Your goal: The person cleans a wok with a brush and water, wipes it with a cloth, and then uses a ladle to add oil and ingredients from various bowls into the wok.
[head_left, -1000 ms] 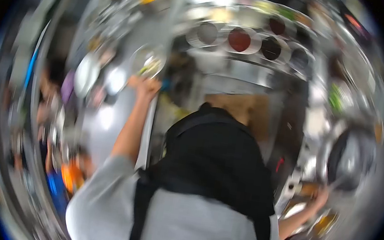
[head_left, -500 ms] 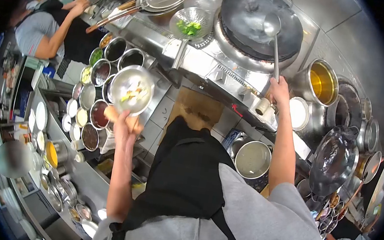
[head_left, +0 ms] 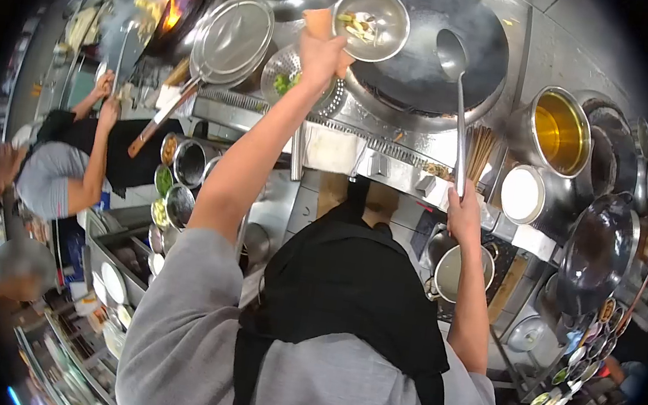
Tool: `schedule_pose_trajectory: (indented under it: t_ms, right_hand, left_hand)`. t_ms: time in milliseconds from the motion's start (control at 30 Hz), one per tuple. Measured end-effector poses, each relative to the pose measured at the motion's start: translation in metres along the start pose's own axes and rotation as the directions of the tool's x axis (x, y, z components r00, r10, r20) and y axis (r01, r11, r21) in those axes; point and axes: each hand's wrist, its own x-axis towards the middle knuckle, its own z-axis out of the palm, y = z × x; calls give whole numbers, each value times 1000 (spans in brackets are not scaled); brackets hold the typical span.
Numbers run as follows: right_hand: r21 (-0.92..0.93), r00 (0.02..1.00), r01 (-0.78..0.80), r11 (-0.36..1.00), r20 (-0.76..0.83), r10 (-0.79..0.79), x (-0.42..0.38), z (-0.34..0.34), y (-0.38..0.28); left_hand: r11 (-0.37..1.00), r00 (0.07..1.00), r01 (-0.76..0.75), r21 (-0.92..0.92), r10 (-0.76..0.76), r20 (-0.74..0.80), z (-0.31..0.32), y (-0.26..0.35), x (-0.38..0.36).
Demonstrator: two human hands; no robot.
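My left hand [head_left: 321, 57] grips a small metal bowl [head_left: 371, 24] together with an orange-brown cloth or pad, its exact kind unclear. Pale and yellowish pieces of food lie in the bowl, which is at the left edge of a large dark wok [head_left: 433, 44]. My right hand [head_left: 465, 214] is closed round the handle of a long ladle [head_left: 451, 53]; its head rests in or just above the wok, where faint steam shows. Left of the wok, a perforated strainer [head_left: 279, 64] with green leaves in it lies partly behind my left wrist.
A pot of yellow oil [head_left: 559, 130], a white container [head_left: 523, 193] and a dark wok [head_left: 598, 253] stand at the right. On the left, a co-worker [head_left: 55, 173] works at a flaming wok [head_left: 181, 12]. Round mesh strainers [head_left: 234, 36] lie between the two woks.
My left hand has carried the metal bowl from above the sauce containers up and right to the wok. The ladle remains in my right hand. Flames now show at the co-worker's wok.
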Motion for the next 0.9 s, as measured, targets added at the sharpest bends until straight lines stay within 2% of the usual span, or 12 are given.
schedule_pose_trajectory:
  t_ms: [33,67,100,167,300,433,467,533,633,700,767,900]
  right_hand:
    - [-14,998,-45,999,-48,45,-1,5,-1]
    - [-212,863,393,895,-252,-439,18,28,51]
    - [-204,866,373,905,-275,-418,14,31,39]
    - [27,993,-76,997,-83,78,5,35,17]
    - [128,982,-148,981,-99,161,0,45,-1]
    - [206,978,-124,971,-139,154,-2,52,-10]
    - [226,977,-121,967,-144,156,-1,55,-9]
    - [232,976,-105,967,-163,145,-1,60,-7]
    - [229,971,-77,970,-202,125,0,62,1]
    - [88,975,-81,993,-202,98,1,63,8]
    - [120,967,-18,993,-250,48,4,62,4]
    - [276,957,-258,926,-60,284,-10,50,-24]
  left_hand:
    - [1000,1000,0,5,0,26,11,0,8]
    - [992,999,-34,125,29,45,23,8,15]
    - [968,996,-71,240,56,69,32,10,21]
    - [956,989,-122,266,96,108,50,2,40]
    - [1000,975,28,-12,-25,222,77,-10,66]
    - [963,971,-130,234,76,225,81,41,56]
    - [880,942,-293,375,199,269,82,45,56]
    - [637,821,-571,518,421,386,80,47,46]
    - [371,614,-785,496,362,701,66,-25,56]
    - [353,607,-783,512,257,752,59,-33,55]
    - [351,573,-817,458,394,719,80,-19,72]
    - [283,532,-846,452,511,675,82,-17,86]
